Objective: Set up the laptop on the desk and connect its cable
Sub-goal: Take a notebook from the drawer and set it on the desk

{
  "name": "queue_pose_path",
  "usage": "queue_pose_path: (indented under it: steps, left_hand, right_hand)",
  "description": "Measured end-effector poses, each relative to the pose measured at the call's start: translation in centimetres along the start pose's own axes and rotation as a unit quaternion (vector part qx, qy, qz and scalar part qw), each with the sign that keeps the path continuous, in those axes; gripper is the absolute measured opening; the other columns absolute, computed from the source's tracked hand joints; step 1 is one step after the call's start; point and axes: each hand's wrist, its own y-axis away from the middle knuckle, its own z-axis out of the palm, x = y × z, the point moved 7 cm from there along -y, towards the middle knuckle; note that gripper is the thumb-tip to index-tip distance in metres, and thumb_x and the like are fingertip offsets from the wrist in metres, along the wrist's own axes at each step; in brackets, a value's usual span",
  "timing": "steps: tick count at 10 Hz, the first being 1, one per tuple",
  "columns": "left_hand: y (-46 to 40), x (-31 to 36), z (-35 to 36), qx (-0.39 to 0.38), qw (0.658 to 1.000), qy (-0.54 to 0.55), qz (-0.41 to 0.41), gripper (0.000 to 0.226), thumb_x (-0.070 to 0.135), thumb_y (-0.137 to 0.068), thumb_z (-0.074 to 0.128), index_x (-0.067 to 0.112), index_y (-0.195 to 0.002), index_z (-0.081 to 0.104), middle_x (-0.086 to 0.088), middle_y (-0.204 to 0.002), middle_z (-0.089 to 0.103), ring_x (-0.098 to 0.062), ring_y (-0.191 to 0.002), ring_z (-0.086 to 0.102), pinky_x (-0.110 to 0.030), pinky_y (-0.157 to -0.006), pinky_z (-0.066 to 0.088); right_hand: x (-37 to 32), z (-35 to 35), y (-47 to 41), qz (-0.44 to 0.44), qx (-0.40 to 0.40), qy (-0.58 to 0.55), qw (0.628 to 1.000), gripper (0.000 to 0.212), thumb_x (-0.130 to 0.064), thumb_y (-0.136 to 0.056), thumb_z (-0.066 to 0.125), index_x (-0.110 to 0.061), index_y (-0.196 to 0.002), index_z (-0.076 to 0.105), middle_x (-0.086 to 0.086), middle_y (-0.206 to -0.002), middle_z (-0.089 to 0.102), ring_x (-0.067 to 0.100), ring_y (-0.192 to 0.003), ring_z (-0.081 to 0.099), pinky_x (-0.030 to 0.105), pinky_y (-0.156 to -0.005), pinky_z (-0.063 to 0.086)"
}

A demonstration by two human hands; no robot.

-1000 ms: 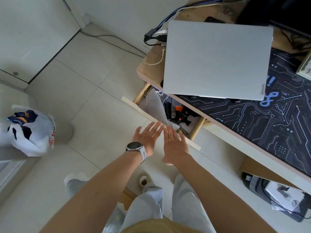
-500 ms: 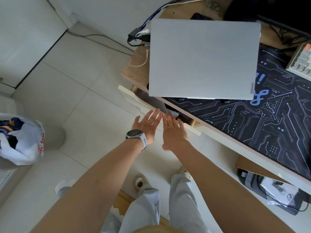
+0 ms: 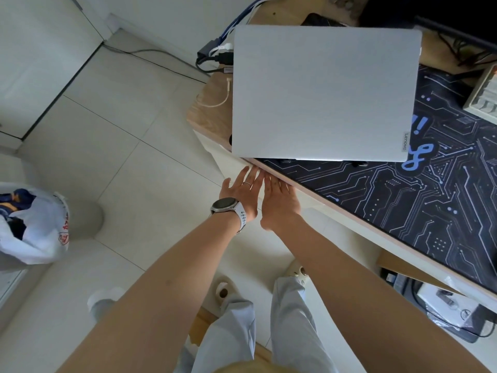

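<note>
The closed laptop (image 3: 324, 92) lies flat on the bench (image 3: 212, 117), partly over the dark mat (image 3: 419, 200), its left corner overhanging the front edge; cables (image 3: 215, 53) sit at its left side; below it, the left hand (image 3: 240, 191) and right hand (image 3: 279, 201) press straight fingers against the white drawer front (image 3: 228, 160), each grip open and holding nothing.

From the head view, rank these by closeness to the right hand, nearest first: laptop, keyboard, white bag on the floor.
Measured from the right hand:
1. Laptop: closed on the desk, just ahead of the fingertips.
2. Keyboard: far right on the desk, partly cut off by the frame.
3. White bag: on the floor, far left, past the left hand.
</note>
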Motion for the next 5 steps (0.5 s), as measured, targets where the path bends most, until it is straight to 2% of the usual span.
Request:
queue_pose_path:
  steps: [1, 3, 4, 5]
  left_hand:
    - [0.0, 0.1, -0.1, -0.011, 1.0, 0.001, -0.003, 0.096, 0.029, -0.089, 0.055, 0.027, -0.148, -0.02, 0.009, -0.157, -0.025, -0.014, -0.146, -0.016, -0.046, -0.117, 0.006]
    - [0.2, 0.6, -1.7, -0.02, 1.0, -0.007, 0.003, 0.09, 0.032, -0.089, 0.055, 0.023, -0.151, -0.009, 0.005, -0.16, -0.015, -0.016, -0.146, -0.015, -0.048, -0.117, 0.007]
    - [1.0, 1.0, -2.2, -0.015, 1.0, 0.012, 0.002, 0.089, 0.035, -0.09, 0.055, 0.021, -0.151, -0.008, 0.005, -0.16, -0.014, -0.016, -0.147, -0.014, -0.049, -0.116, 0.008]
    - [2.2, 0.6, -2.4, -0.003, 1.0, 0.021, -0.007, 0.087, 0.032, -0.09, 0.054, 0.021, -0.151, -0.006, 0.008, -0.159, -0.016, -0.016, -0.147, -0.012, -0.049, -0.116, 0.012]
  right_hand:
    - [-0.2, 0.2, -0.3, -0.005, 0.001, -0.009, 1.0, 0.101, -0.035, -0.085, 0.056, -0.003, -0.146, -0.018, 0.01, -0.157, -0.021, 0.025, -0.145, -0.021, 0.044, -0.115, -0.014]
    - [0.6, -0.3, -0.6, -0.023, -0.007, -0.054, 0.998, 0.104, -0.032, -0.083, 0.06, -0.004, -0.146, -0.017, 0.007, -0.159, -0.014, 0.023, -0.147, -0.012, 0.041, -0.12, -0.004]
    - [0.9, -0.5, -0.5, -0.038, 0.008, -0.074, 0.996, 0.099, -0.03, -0.086, 0.056, -0.004, -0.147, -0.017, 0.008, -0.159, -0.013, 0.022, -0.147, -0.012, 0.04, -0.12, -0.004]
    - [0.4, -0.6, 1.1, -0.084, 0.058, -0.06, 0.993, 0.09, -0.023, -0.089, 0.052, -0.004, -0.148, -0.013, 0.012, -0.157, -0.019, 0.026, -0.147, -0.011, 0.04, -0.12, 0.001]
